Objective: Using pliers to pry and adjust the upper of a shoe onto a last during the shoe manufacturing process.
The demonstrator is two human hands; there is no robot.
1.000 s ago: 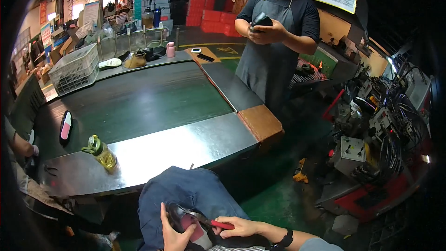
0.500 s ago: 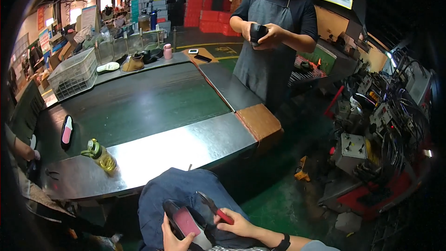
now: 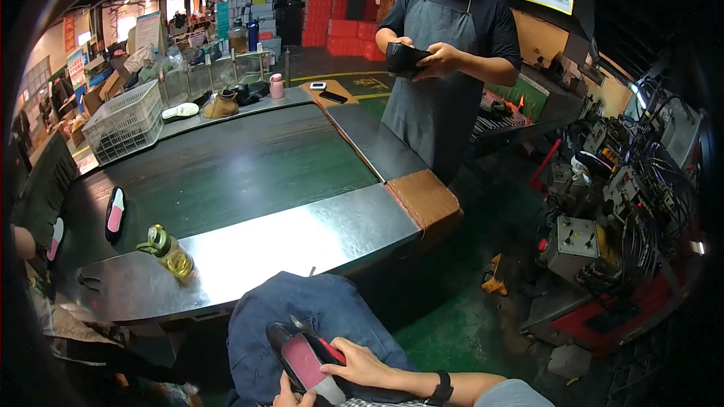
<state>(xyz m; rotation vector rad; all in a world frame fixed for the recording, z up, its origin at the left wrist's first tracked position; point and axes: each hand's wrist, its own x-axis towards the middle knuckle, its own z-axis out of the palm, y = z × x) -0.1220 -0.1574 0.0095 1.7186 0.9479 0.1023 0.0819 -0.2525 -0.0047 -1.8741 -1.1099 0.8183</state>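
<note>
A black shoe [image 3: 300, 354] lies pink side up on blue cloth [image 3: 317, 298], with two hands on it.
The left hand [image 3: 294, 393] holds the near left side of the shoe. The right hand [image 3: 362, 365] is closed around red-handled pliers [image 3: 332, 351], and it also touches the pink part; the pliers' tips are too hard to see well. The far end of the cloth comes up close to the near edge of the shiny surface [image 3: 256, 245]. On its left part sits a green bottle [image 3: 172, 255]. Past the bottle, a wide dark green belt [image 3: 249, 154] stretches to the far edge, with two more shoes [image 3: 115, 215] on the left. On the right, a broad gap of green floor [image 3: 430, 316] runs between the surface and a big machine [image 3: 603, 241]. Across the far right corner, a person [image 3: 430, 105] holds a dark shoe [image 3: 404, 59].
</note>
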